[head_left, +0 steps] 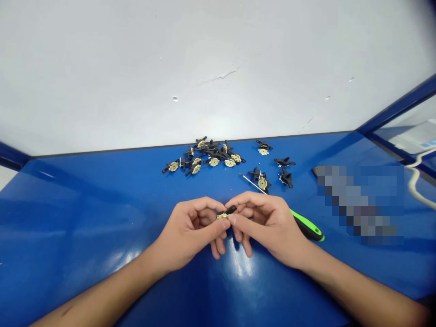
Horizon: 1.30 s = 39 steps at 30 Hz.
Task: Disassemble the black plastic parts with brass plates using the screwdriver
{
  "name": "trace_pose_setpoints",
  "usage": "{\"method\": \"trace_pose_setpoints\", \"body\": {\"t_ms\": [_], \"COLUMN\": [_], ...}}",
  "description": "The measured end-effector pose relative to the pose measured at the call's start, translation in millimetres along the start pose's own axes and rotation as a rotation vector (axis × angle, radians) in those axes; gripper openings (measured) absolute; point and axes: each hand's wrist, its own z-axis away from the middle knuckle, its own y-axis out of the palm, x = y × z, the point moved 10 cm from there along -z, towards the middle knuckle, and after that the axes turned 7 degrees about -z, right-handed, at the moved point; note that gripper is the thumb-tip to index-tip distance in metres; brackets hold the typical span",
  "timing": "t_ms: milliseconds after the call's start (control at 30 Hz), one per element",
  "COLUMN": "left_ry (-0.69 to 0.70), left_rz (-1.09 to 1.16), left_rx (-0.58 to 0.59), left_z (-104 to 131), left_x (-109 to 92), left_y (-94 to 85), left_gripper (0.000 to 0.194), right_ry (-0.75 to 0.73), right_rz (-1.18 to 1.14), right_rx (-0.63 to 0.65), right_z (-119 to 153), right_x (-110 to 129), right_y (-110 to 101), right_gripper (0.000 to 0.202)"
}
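The left hand [186,230] and right hand [270,228] pinch a black-and-gold part [224,215], which could slip because it is so small.

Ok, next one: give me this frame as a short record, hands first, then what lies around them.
Left hand: thumb and fingers pinching a small black-and-gold part
Right hand: pinching the same part from the other side
Similar pieces: a cluster near the white wall, with others scattered to its right
Screwdriver: green-and-black handle, partly hidden by the right hand
Surface: blue tabletop
Unreadable: pixelated area, far right
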Motion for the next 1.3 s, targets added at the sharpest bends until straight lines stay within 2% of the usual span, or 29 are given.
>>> {"method": "trace_pose_setpoints", "body": {"t_ms": [67, 167, 233, 333, 433, 533, 667, 800, 967, 1067, 1133, 1300], "left_ry": [0.006, 0.016, 0.022, 0.032, 0.033, 0.025, 0.023, 0.026, -0.002, -0.004, 0.014, 0.042], "left_rz": [0.012, 0.013, 0.015, 0.016, 0.000, -0.011, -0.040, -0.073, -0.166, -0.246, -0.299, -0.344], "left_rx": [-0.012, -0.052, -0.073, -0.100, -0.119, -0.139, -0.145, -0.146, -0.165, -0.178, -0.181, -0.184], "left_z": [0, -1, -2, -2, -1, 0, 1, 2, 3, 4, 5, 6], "left_x": [-1, -4, -5, -5, -4, -3, -2, -1, 2, 1, -2, -6], "left_y": [-1.7, -7.4, -11.0, -15.0, -16.1, -15.7, -14.5, -13.3, -12.3, -12.0, -11.1, -10.3], "left_gripper": [0.025, 0.021, 0.020, 0.018, 0.018, 0.020, 0.020, 0.019, 0.021, 0.020, 0.018, 0.017], "right_ry": [-0.125, -0.394, -0.462, -0.367, -0.216, -0.154, -0.154, -0.262, -0.534, -0.637, -0.657, -0.592], "right_rz": [0.234, 0.657, 0.861, 1.043, 1.108, 1.143, 1.227, 1.177, 0.841, 0.707, 0.662, 0.613], "right_rx": [0.014, -0.040, -0.011, 0.144, 0.264, 0.316, 0.325, 0.261, 0.118, 0.074, 0.081, 0.117], "right_z": [5, 19, 25, 23, 18, 16, 15, 16, 23, 27, 27, 19], "right_x": [19, 57, 66, 51, 28, 15, 8, 19, 52, 62, 63, 52], "right_y": [-9, -20, -19, -11, -5, -1, 2, 4, 4, 4, 6, 11], "right_gripper": [0.026, 0.025, 0.020, 0.018, 0.019, 0.021, 0.020, 0.014, 0.015, 0.021, 0.023, 0.021]}}
